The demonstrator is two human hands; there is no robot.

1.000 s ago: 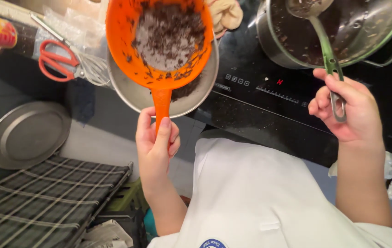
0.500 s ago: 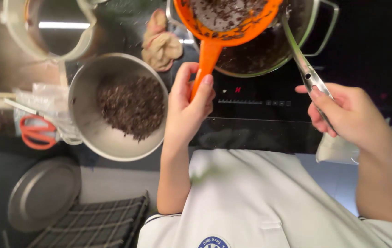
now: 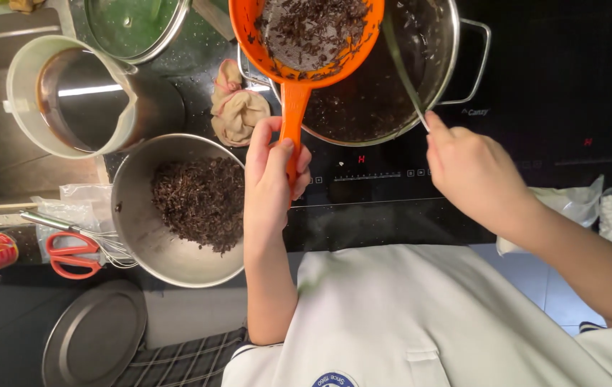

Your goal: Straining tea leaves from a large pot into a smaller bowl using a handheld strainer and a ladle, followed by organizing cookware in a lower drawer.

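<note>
While gripped by the left hand (image 3: 271,175), orange mesh strainer (image 3: 306,39) over steel pot (image 3: 421,86) (right hand (image 3: 474,168) clasping ladle handle (image 3: 405,75)).

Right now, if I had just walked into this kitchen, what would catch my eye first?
Probably the bright orange strainer, full of dark wet leaves, which the left hand holds by its handle over the steel pot on the black cooktop. The right hand grips a utensil handle that slants into that pot. To the left, a steel bowl holds a heap of the same dark leaves.
</note>
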